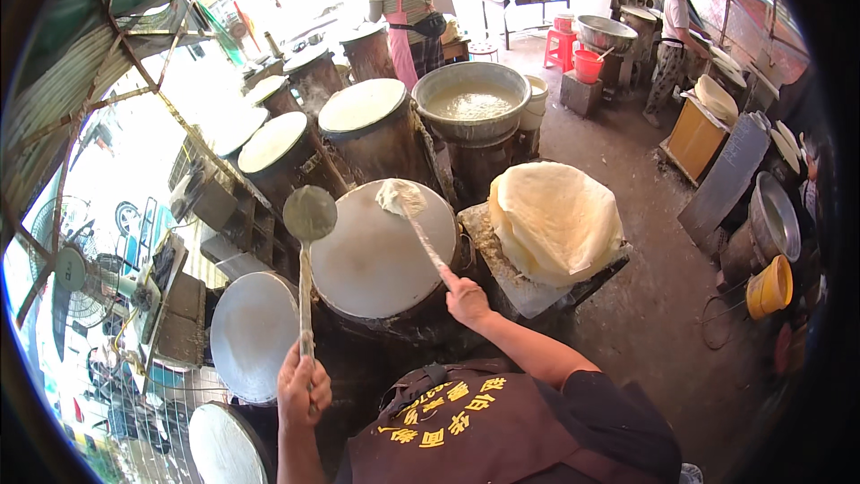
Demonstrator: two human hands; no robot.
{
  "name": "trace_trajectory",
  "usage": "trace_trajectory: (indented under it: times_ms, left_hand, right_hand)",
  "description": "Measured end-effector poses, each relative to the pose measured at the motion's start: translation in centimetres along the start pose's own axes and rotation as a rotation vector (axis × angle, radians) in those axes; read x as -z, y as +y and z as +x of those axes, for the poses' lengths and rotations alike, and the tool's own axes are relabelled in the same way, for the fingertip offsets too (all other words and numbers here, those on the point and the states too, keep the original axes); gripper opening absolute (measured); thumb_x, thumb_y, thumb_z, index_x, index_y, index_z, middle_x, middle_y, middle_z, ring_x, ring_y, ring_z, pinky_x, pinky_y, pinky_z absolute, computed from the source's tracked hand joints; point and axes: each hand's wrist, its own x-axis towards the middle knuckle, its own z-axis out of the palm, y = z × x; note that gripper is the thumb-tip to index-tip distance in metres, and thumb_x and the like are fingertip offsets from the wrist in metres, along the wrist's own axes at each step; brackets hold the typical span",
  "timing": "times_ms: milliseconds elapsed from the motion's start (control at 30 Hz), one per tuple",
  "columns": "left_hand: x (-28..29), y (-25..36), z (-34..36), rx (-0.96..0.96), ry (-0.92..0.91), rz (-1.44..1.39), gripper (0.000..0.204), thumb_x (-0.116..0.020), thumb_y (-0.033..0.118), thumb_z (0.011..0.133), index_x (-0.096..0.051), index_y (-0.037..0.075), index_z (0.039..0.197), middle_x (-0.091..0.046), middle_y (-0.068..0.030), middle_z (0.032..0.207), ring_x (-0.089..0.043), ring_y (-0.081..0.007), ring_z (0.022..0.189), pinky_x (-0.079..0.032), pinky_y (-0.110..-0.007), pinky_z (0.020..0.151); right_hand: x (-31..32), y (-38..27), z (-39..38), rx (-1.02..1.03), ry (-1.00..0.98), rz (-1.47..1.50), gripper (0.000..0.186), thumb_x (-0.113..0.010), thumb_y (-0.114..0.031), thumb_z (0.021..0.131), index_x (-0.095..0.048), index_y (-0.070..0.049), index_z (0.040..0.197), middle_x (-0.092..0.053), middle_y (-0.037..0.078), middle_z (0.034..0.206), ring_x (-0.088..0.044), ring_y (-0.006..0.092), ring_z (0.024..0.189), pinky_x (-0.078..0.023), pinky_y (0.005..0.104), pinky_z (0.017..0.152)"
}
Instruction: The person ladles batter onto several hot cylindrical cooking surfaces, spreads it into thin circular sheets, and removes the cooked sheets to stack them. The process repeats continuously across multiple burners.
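My left hand is closed on the handle of a long ladle, whose round, dark head is raised over the left side of a large round griddle. My right hand grips a stick-handled tool with a pale, batter-coated head, held over the griddle's upper part; whether that head touches the surface I cannot tell. Right of the griddle, a stack of thin pale flatbreads rests on a board. A smaller bare griddle stands at the left.
Several drum stoves with pale rounds and a basin of liquid stand ahead. Two other people stand farther back. A yellow bucket and metal pot are at the right, a fan at the left.
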Motion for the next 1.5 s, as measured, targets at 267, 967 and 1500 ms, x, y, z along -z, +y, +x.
trace_trajectory:
  times_ms: [267,967,1500]
  left_hand:
    - [2.8,-0.8,-8.6,-0.069,0.025,-0.167,0.042,-0.045,0.020,0.099,-0.035,0.006,0.138,-0.035,0.0007,0.059,-0.032,-0.0055,0.039,-0.029,-0.020,0.032]
    - [6.4,0.2,-13.1,-0.063,-0.201,-0.396,0.049,-0.051,0.027,0.098,-0.034,0.019,0.142,-0.036,0.0007,0.071,-0.037,-0.0071,0.049,-0.036,-0.019,0.035]
    - [1.9,-0.1,-12.0,-0.042,-0.083,-0.382,0.056,-0.051,0.030,0.097,-0.026,0.017,0.146,-0.035,-0.0002,0.068,-0.033,-0.0071,0.045,-0.032,-0.019,0.033]
  right_hand:
    - [2.8,-0.5,1.7,-0.155,0.054,0.086,0.055,-0.057,-0.008,0.077,-0.049,-0.012,0.132,-0.064,0.025,0.090,-0.062,0.0418,0.087,-0.050,0.0479,0.078]
    - [0.8,-4.3,6.8,0.058,-0.019,0.150,0.050,-0.053,-0.009,0.076,-0.057,-0.017,0.125,-0.063,0.024,0.103,-0.062,0.0400,0.096,-0.051,0.0445,0.086]
    - [0.3,-2.3,13.9,0.043,-0.038,0.111,0.052,-0.052,-0.004,0.074,-0.058,-0.019,0.124,-0.064,0.020,0.107,-0.063,0.0366,0.098,-0.051,0.0429,0.087]
